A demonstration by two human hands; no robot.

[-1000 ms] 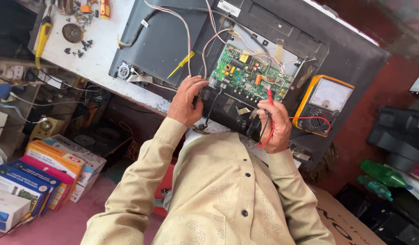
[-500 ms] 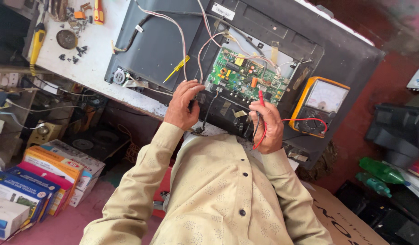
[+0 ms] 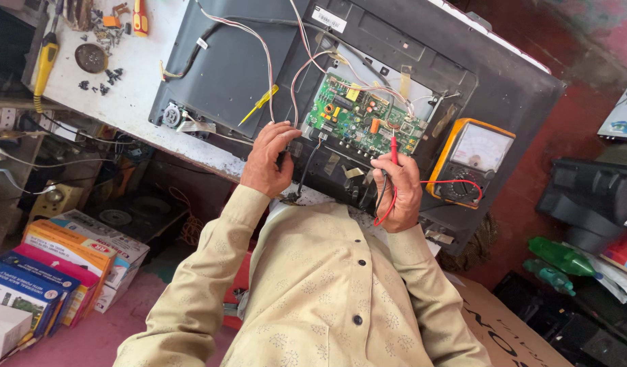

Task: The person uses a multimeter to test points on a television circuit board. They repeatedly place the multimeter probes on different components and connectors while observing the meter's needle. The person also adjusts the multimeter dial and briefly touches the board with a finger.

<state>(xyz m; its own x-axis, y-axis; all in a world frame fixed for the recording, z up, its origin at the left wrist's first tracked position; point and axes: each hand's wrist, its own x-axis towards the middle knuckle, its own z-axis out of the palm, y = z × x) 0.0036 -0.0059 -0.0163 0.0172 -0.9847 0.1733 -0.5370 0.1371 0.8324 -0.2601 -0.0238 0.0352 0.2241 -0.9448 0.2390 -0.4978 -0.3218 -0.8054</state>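
A red probe (image 3: 393,151) is grasped by the right hand (image 3: 397,191) against the green circuit board (image 3: 363,122), beside which the left hand (image 3: 269,160) is curled on a black cable (image 3: 305,170).

Both arms stretched forward in beige sleeves, elbows bent slightly outward. Left hand (image 3: 269,160) palm down, fingers curled and spread, fingertips pressed down. Right hand (image 3: 397,191) closed in a loose fist, thumb on top, pinching something thin and red. Wrists bare, level with each other, hands well apart.
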